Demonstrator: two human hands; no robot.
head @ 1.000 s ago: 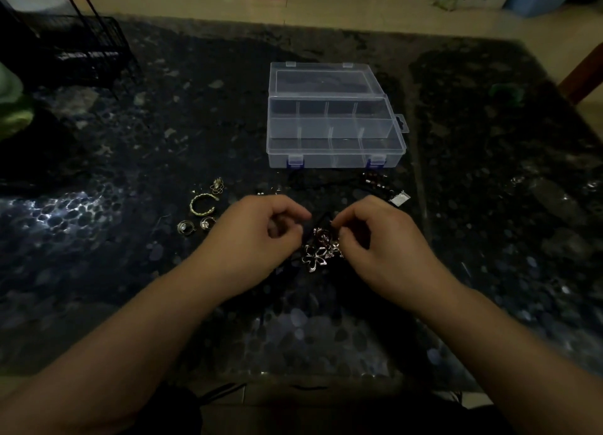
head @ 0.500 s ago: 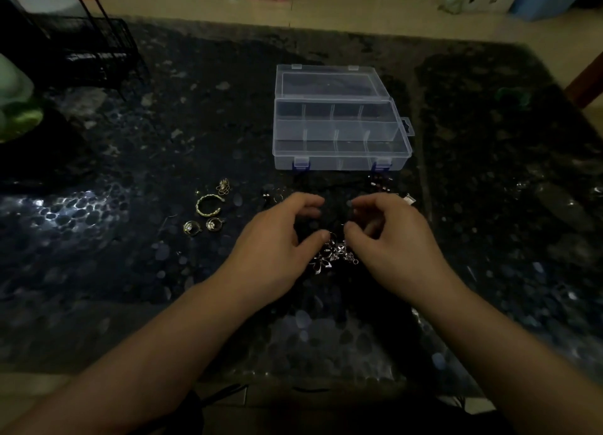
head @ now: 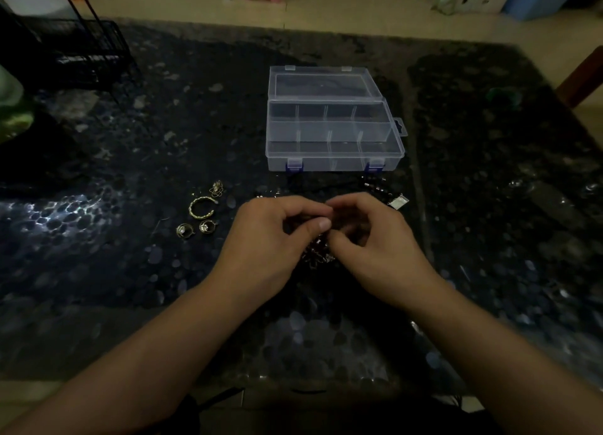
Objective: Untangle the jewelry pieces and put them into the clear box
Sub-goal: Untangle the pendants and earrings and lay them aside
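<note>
The tangled jewelry cluster (head: 318,255), a dark knot of glinting silvery charms, hangs just above the dark pebble-patterned table (head: 130,271) between the two hands, in front of the open clear box (head: 332,160); the left hand (head: 270,238) and right hand (head: 375,242) both pinch it with curled fingertips. Half a second ago the fingertips were slightly apart; now they meet, hiding more of the cluster; a gold bangle (head: 201,207) and two ring earrings (head: 195,229) lie to the left.

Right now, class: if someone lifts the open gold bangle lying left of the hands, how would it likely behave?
The gold bangle looks like a rigid metal hoop, so it probably keeps its shape. It appears thin, so likely light. Set on edge, it might roll across the glossy table.
</note>
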